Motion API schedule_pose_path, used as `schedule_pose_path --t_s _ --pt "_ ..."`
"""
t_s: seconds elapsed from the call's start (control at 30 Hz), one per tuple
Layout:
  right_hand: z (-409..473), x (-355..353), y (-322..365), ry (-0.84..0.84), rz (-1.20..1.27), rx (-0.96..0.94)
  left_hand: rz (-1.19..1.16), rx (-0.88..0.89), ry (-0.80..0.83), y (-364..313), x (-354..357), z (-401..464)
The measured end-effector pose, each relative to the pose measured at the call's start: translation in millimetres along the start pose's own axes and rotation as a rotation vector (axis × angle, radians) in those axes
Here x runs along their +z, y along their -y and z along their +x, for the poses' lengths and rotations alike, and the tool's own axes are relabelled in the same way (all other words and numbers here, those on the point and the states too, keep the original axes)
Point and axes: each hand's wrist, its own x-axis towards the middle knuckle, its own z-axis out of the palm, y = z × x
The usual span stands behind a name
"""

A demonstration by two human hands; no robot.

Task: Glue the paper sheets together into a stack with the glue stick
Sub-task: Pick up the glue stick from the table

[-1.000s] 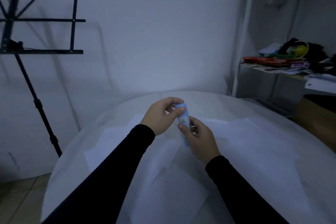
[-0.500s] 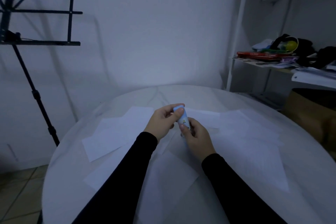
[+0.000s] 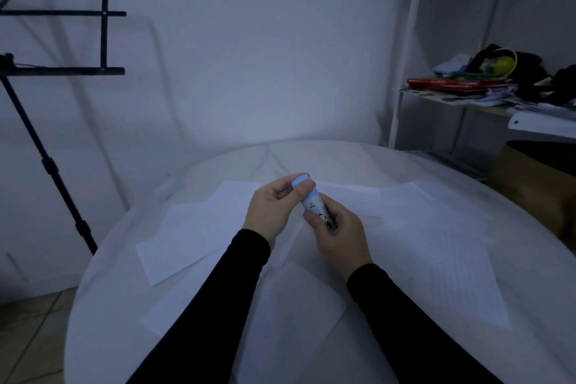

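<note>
My left hand (image 3: 274, 212) pinches the cap (image 3: 300, 180) while my right hand (image 3: 338, 232) grips the glue stick (image 3: 313, 203), held above the table (image 3: 530, 259).

I judge I'm about to pull the cap off; nothing is glued yet. The risks I see: the cap coming off with a jerk and dropping among the sheets (image 3: 193, 227), or the tilted stick slipping from my right fingers, since only the lower barrel is held. The light is dim and the white sheets overlap on a white table, so an edge could easily be misjudged. Count: one glue stick, one cap, two hands; at least five sheets spread loosely, though I cannot tell exactly.
</note>
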Motion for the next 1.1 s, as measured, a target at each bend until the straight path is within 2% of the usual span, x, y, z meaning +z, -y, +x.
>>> schedule_pose_path --t_s 0.1,0.17,0.33,0.5,0.6,0.73,0.93,1.1 --pt "-2.2 2.1 1.9 -0.018 -0.013 -0.027 -0.019 -0.032 -0.083 3.9 4.9 2.5" --pt "-3.5 1.9 2.7 -0.014 -0.021 -0.05 -0.022 -0.059 -0.08 6.8 5.0 4.5" --pt "0.5 -8.3 -0.9 0.012 -0.018 -0.036 -0.118 -0.081 0.221 6.0 -14.0 6.0" --pt "0.7 -7.0 -8.8 0.118 0.002 -0.014 0.124 -0.053 0.295 2.3 -21.9 0.3" --pt "-0.3 -6.6 -10.0 0.108 0.025 0.008 0.186 -0.029 0.227 3.2 -16.8 -2.4" --pt "-1.1 -6.1 -6.3 0.095 0.055 0.013 0.086 0.0 0.104 2.0 -7.0 -5.7" --pt "-2.5 -3.7 -5.3 0.045 0.055 -0.005 0.026 0.002 0.011 1.6 2.8 -5.9" --pt "0.0 -14.4 -13.2 -0.069 0.111 0.058 0.028 0.052 -0.251 -4.6 -20.8 9.5"
